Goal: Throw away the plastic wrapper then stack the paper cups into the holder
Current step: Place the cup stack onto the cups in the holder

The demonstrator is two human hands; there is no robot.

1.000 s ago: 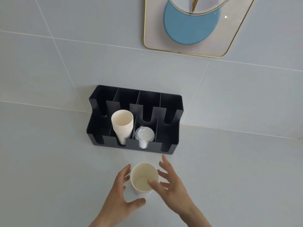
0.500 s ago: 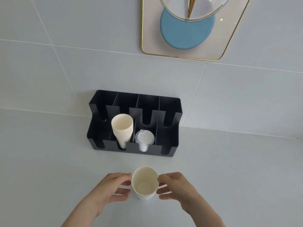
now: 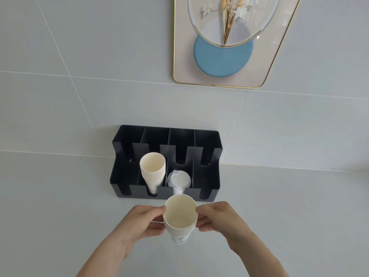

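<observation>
A cream paper cup (image 3: pixel 180 216) is held above the counter between my two hands, mouth up and tilted toward me. My left hand (image 3: pixel 139 223) grips its left side and my right hand (image 3: pixel 217 218) pinches its right side near the rim. Behind it a black divided holder (image 3: pixel 207 176) stands against the wall. A stack of paper cups (image 3: pixel 152 170) leans in its second front slot from the left. Clear plastic lids (image 3: pixel 178 179) sit in the slot to the right of that. No plastic wrapper is in view.
The pale counter (image 3: pixel 60 206) meets a tiled wall right behind the holder. A gold-rimmed framed picture (image 3: pixel 221 62) with a blue disc hangs on the wall above and to the right.
Both hands closed onto the single cup and lifted it off the counter, toward the holder. The camera has tilted up a little.
</observation>
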